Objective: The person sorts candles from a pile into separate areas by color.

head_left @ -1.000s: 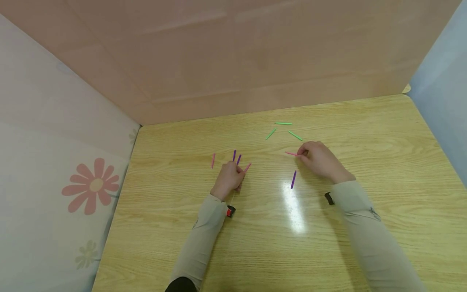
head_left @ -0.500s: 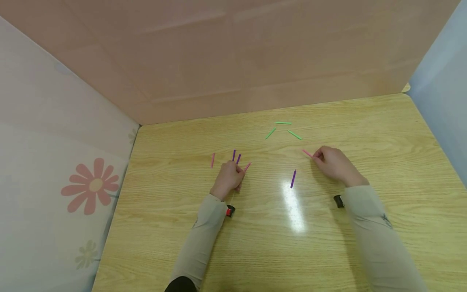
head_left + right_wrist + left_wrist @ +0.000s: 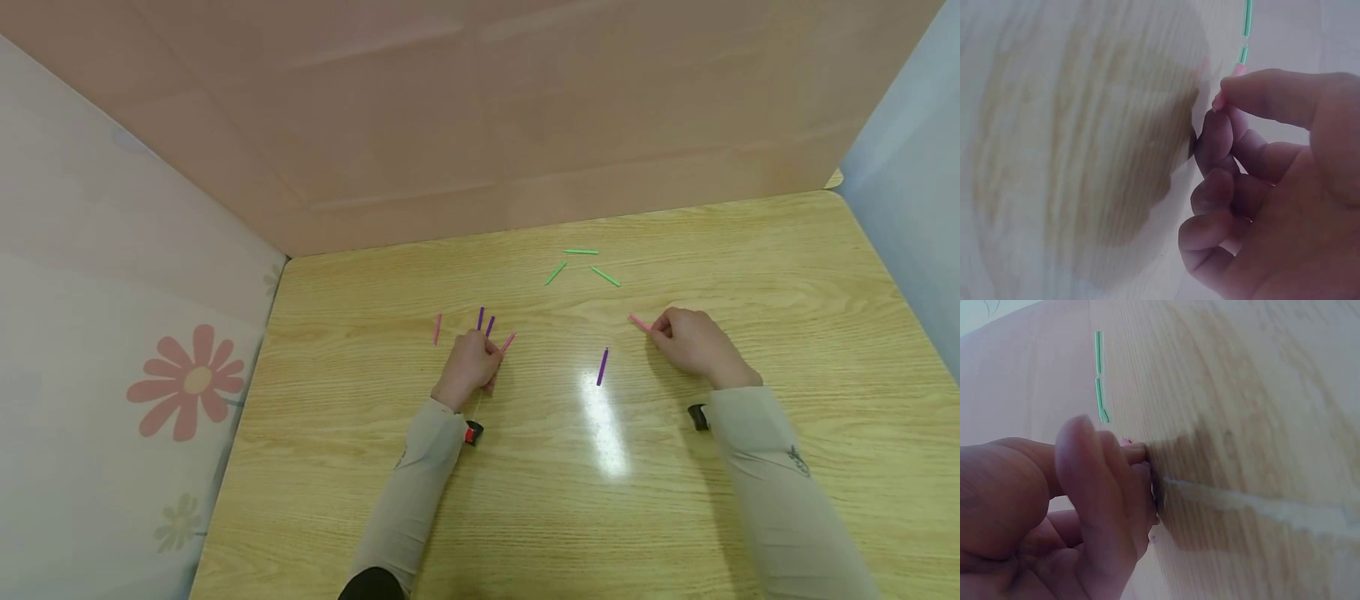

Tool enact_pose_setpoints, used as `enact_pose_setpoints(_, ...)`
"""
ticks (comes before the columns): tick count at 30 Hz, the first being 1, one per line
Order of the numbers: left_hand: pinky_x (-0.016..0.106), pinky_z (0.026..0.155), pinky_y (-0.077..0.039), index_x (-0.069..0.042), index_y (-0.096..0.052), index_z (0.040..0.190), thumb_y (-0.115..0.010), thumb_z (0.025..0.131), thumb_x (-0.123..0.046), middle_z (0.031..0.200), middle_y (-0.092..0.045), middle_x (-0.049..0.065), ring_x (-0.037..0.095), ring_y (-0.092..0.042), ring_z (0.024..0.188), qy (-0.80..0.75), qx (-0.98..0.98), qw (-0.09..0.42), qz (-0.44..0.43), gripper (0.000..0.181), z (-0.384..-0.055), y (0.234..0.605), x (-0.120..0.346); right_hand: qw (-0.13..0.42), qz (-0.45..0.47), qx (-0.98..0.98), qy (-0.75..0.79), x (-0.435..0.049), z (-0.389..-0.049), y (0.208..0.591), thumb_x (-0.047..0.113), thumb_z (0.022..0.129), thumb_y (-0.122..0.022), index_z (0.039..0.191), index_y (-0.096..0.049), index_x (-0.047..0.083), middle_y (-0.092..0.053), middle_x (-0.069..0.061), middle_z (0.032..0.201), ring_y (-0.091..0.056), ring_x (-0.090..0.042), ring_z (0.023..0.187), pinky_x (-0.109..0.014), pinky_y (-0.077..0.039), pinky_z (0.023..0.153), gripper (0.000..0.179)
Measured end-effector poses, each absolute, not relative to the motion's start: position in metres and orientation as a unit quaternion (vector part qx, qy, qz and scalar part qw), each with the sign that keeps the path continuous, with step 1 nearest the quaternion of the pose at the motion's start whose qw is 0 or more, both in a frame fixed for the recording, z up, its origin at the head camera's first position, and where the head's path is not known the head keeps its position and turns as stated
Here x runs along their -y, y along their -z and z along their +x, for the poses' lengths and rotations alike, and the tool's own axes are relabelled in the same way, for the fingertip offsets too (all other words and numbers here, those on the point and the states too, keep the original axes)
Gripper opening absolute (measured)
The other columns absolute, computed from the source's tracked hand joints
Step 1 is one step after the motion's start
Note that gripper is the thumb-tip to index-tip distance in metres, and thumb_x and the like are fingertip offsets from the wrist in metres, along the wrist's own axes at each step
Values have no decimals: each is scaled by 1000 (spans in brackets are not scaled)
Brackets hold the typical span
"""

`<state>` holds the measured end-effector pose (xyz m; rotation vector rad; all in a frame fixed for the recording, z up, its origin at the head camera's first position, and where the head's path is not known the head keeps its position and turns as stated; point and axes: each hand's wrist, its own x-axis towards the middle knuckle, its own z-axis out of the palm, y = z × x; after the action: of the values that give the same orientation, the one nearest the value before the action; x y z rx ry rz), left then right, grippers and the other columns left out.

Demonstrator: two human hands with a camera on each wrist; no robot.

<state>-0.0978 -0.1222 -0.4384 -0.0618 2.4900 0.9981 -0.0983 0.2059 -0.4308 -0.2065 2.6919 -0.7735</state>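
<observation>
In the head view, the right hand pinches a thin pink stick between thumb and fingertips, its far end pointing up and left. Close up in the right wrist view, pink shows past the thumb tip. The left hand rests low at the table, fingers curled, with another pink stick poking out from its fingertips. Just beyond its knuckles lie two purple sticks, their near ends hidden by the hand. Between the hands lies a third purple stick.
Three green sticks lie in a loose triangle farther back on the wooden table. A lone pink stick lies left of the left hand. A brownish-pink panel stands along the back edge, a flower-printed wall on the left.
The right hand has drawn to the right and slightly nearer with its pink stick, away from the purple stick and green triangle. The left hand stays in place.
</observation>
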Motion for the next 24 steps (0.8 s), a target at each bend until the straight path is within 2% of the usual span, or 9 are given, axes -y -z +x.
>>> enact_pose_setpoints(7,24,43,-51,6,-70,95,-53,93,-4,54,-63,12,15,-57,38,-363,-903,228,-22,19,-97,439,123,166,-70,-947,267,-205,-98,434,18,94,-48,102,-64,-7,-69,-21,95,-54,-21,71,-31,-44,63,30)
enact_pose_setpoints(13,25,43,-50,4,-69,86,-53,93,-5,52,-62,11,16,-58,38,-362,-906,219,-13,20,-96,439,123,165,-80,-945,271,-205,-99,434,15,94,-50,98,-64,-8,-68,-19,90,-55,-22,71,-35,-46,65,27)
enact_pose_setpoints(18,23,41,-48,3,-71,88,-54,94,-6,52,-61,10,15,-56,38,-361,-906,221,-16,19,-97,438,123,171,-80,-943,273,-205,-100,432,14,93,-48,97,-63,-8,-67,-20,89,-55,-24,72,-38,-47,66,27)
enact_pose_setpoints(24,22,40,-48,3,-69,88,-54,95,-7,55,-63,12,13,-55,37,-358,-908,219,-7,20,-97,436,122,191,-75,-942,266,-205,-102,429,16,93,-49,100,-63,-8,-66,-20,91,-52,-23,71,-33,-43,63,29)
